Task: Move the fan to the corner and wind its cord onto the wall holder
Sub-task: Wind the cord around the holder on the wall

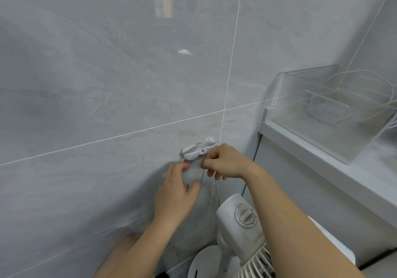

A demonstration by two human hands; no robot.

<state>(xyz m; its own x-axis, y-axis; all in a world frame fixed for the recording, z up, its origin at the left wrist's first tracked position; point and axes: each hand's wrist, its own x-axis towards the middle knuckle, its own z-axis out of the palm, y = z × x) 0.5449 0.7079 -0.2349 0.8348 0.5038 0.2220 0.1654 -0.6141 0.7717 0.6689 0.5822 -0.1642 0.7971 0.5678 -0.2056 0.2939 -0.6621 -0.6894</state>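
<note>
Fan (242,232): white, standing low against the tiled wall, right under the right forearm and just below both hands; control dial faces up, round base partly visible beneath.
Corner: looks like the fan is already parked by the ledge (322,148), so my read is the move is done and the winding is on.
Holder (198,149): small white piece stuck on the wall, directly above the two hands, some cord already lying across it.
Cord (217,191): thin and pale, running down from the right hand toward the fan; blurred further left, so hard to trace there.
Right hand (223,161): fingers curled, thumb and forefinger pinching the cord just under the holder's right end.
Left hand (178,189): blurred, below and left of the holder, fingers bent as if guiding a loop; whether it truly grips the cord, I cannot tell.
Handling, cord: limp, light, probably slick, likely to spring off the holder unless kept taut; best pinched close to the holder, one short length at a time.
Handling, fan: rigid plastic, likely light but top-heavy; best lifted by the neck below the dial, never tugged by the cord.
Bin (335,114): clear plastic, on the ledge up and right of the right hand.
</note>
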